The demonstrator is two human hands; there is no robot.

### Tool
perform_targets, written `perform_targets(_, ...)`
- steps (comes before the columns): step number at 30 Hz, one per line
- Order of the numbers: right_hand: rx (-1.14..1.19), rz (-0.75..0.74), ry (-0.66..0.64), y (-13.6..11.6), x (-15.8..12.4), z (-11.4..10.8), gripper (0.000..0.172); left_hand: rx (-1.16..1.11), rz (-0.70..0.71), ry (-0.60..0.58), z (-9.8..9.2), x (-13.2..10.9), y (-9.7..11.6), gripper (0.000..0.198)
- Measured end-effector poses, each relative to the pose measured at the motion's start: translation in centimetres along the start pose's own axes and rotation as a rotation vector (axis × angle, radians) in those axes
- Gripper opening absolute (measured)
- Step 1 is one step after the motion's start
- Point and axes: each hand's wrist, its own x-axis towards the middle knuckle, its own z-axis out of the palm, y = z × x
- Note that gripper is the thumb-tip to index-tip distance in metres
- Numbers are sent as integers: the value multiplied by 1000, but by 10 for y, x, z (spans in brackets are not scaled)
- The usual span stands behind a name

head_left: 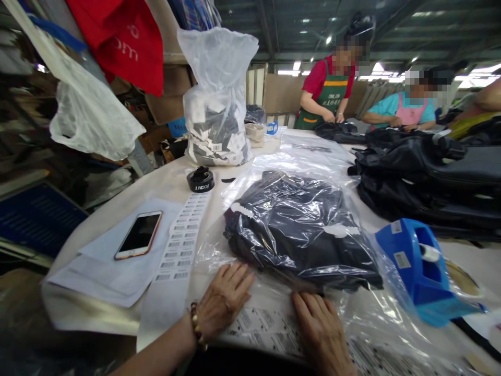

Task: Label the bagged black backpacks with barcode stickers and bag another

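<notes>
In front of me a folded black garment [289, 230] lies inside a clear plastic bag [211, 250], with two white paper pieces showing through. My left hand [225, 303], a beaded bracelet at its wrist, rests flat on the near left part of the bag, fingers stretched out. Near the bag's lower edge, my right hand [323, 329] lies palm down with its fingers extended towards the garment. Neither hand grips anything that I can see. Printed text on the bag's near flap [266, 326] shows between the hands.
A blue tape dispenser [418, 266] stands at right, before piled black garments [430, 177]. A barcode label strip [182, 235], a phone [140, 235] on papers and a black tape roll [201, 180] lie left. Behind stands a filled plastic sack [217, 115]. Co-workers handle garments across the table.
</notes>
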Motion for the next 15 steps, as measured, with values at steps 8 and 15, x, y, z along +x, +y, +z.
perform_targets(8, 185, -48, 117, 8, 1, -1, 30, 15, 98, 14, 8, 22, 5, 17)
perform_targets(15, 153, -72, 107, 6, 1, 0, 31, 9, 165, 136, 1, 18, -8, 28)
